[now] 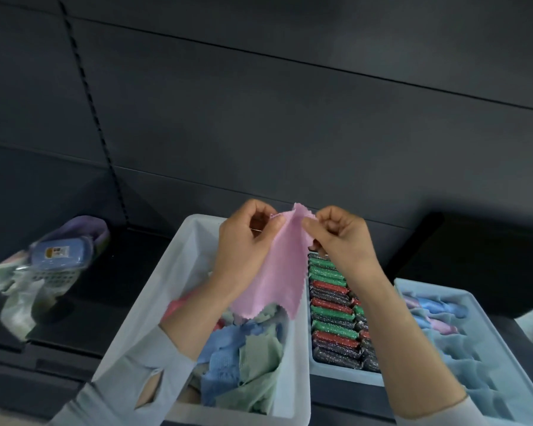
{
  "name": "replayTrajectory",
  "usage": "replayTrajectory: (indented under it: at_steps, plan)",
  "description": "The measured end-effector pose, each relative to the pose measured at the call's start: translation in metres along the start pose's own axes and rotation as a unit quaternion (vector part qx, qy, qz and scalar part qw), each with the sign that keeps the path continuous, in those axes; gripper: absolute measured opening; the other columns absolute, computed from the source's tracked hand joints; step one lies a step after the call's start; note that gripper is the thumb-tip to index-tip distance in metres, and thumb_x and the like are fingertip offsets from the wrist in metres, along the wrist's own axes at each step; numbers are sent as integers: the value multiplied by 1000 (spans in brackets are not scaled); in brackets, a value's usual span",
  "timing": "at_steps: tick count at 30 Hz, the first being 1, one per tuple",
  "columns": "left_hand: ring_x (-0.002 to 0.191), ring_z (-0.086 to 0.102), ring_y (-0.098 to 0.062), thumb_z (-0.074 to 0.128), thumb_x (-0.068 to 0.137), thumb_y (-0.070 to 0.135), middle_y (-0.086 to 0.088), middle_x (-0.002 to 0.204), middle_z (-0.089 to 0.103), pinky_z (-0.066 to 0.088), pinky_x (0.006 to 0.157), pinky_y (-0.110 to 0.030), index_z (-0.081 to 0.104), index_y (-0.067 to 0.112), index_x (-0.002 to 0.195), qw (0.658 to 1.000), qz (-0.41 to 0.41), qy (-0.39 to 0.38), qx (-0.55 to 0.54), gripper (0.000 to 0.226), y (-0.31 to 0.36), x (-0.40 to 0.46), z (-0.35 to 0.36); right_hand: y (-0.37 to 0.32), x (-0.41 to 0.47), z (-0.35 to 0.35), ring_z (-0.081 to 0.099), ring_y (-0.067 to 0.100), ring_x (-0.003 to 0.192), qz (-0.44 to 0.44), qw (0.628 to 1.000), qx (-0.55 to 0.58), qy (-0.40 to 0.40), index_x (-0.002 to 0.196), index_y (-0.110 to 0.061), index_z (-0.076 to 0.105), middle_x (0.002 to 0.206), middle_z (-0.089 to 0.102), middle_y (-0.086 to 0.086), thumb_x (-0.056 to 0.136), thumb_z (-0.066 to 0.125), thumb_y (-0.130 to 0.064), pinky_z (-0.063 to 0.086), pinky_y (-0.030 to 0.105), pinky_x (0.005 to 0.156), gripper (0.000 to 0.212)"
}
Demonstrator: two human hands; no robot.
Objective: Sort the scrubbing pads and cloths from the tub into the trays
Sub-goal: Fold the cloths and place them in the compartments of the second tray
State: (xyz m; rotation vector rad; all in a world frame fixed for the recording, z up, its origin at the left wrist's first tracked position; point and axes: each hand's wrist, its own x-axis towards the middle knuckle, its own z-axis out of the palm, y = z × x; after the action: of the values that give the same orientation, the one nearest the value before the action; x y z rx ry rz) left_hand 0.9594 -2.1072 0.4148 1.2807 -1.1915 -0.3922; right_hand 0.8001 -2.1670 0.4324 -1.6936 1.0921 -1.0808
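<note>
- Pink cloth (274, 265) is up in the air over the tub (179, 272), pinched along its top edge by both hands, so it hangs down flat like a little flag.
- Left hand (246, 241) has thumb and fingers closed on the top left corner; right hand (342, 238) is closed on the top right corner. Both grips are clamped on the cloth, nothing else in them.
- Looks thin, floppy and basically weightless, with zigzag-cut edges. I'd guess it won't slip, but it'll fold on itself the moment one corner is let go, so holding two corners is the way to keep it tidy.
- Tub underneath still has a messy heap of blue cloths (225, 358) and green cloths (259, 373), plus something red (179, 302) poking out by the left wrist. Can't tell what that red bit is.
- Middle tray (336, 372) is packed with glittery pads (333, 315) standing in neat rows: green, red and dark ones.
- Right tray (462, 293) has dividers, and the far slots hold folded cloths (437, 312), blue and pinkish. Nearer slots look empty.
- My read: the pink one belongs in that right tray, probably folded first.
</note>
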Motion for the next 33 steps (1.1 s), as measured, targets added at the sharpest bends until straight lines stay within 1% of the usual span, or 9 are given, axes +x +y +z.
replayTrajectory:
  at_steps: [5,9,12,15,19,22,25,28,33]
  plan:
    - [72,62,-2,67,90,19,11,79,66,45,68,-14,61,17,88,999,25,-4,-29,7,9,0,4,-8,1,13,52,14,55,-29,998,40,-34,75,-11,66,62,62,-1,87,72,-19,46,30,56,16]
    - [69,60,1,67,90,15,11,77,66,43,66,-11,61,16,86,999,12,11,-40,7,6,6,-4,-6,2,1,47,22,64,-15,999,40,2,79,1,61,70,55,13,88,70,-18,45,34,63,23]
    - [70,62,0,70,87,14,12,76,67,46,69,-11,63,19,81,1000,-1,5,-22,10,0,12,-12,-5,4,-13,46,21,64,0,997,69,39,84,3,57,70,53,15,90,67,-14,45,25,59,21]
    - [72,64,1,69,88,11,12,78,69,48,71,-13,63,22,81,999,-21,-11,-27,14,-7,17,-12,-4,6,-15,47,23,64,-14,997,72,18,88,3,58,69,53,24,89,69,-13,45,32,64,19]
    - [77,65,-2,64,91,6,10,82,70,52,78,-24,65,20,85,996,-48,-19,-68,16,-14,19,-9,-4,-1,-13,65,14,69,-15,996,70,-45,91,-8,70,75,73,2,83,73,-7,53,24,73,9]
    - [87,67,-8,56,94,1,3,90,71,55,89,-40,65,19,88,994,-68,-16,-88,22,-18,21,-11,-3,-9,-9,70,10,77,-11,987,55,-152,89,-9,74,84,77,0,78,75,-1,55,21,79,14]
    - [100,69,-21,50,95,0,-10,100,71,50,94,-55,63,18,92,992,-64,-39,-106,23,-18,22,-13,3,-11,0,71,9,76,7,982,19,-189,91,-13,76,85,77,-1,75,78,-1,54,19,76,20]
    - [99,70,-22,44,98,-3,-14,101,71,52,94,-49,57,11,95,988,-63,-54,-127,20,-15,22,-13,4,-11,4,68,7,71,26,978,14,-208,89,-17,77,83,77,1,76,79,-2,52,18,69,20]
    - [81,72,-25,37,101,-4,0,80,66,56,75,-28,49,9,97,975,-76,-74,-195,18,-11,23,-13,7,-10,8,61,7,76,-37,985,-20,-168,78,-21,77,91,69,-3,73,83,-16,50,24,72,10]
